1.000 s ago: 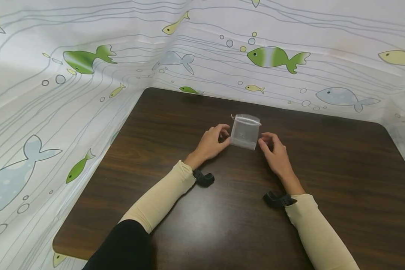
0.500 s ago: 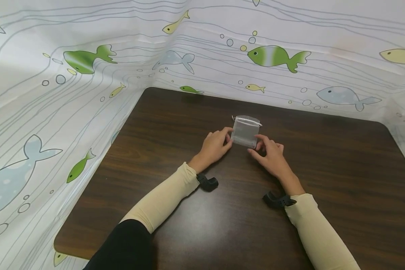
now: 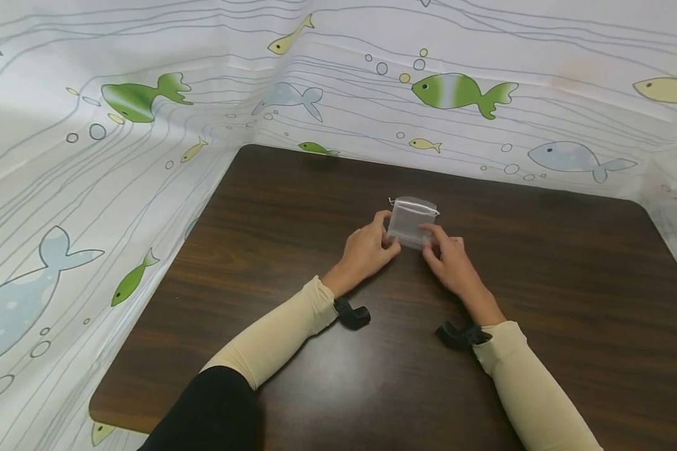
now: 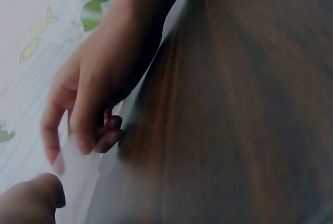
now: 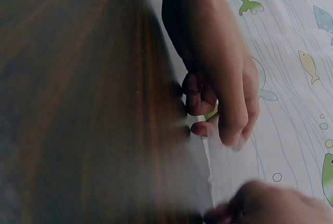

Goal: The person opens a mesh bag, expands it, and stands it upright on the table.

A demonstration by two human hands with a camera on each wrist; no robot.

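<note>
A small sheer white drawstring pouch lies near the middle of the dark table, its corded mouth toward the far side. At its left edge is my left hand, thumb by the near left corner and fingers curled about the side. My right hand pinches the right side, index finger over the face and thumb by the near corner. From the left wrist, the pouch shows as a pale translucent sheet between the two hands. The right wrist view catches only a thin part of it, beside the fingertips of my left hand.
A dark wood-grain table with rounded corners carries the pouch. White fish-print sheeting rises behind it and along the left. Black wrist mounts stick out inward from both beige-sleeved forearms.
My right hand has come in from beside the pouch onto its right side. My left hand has shifted right and a little nearer, to the near left corner. The pouch sits slightly closer to me.
</note>
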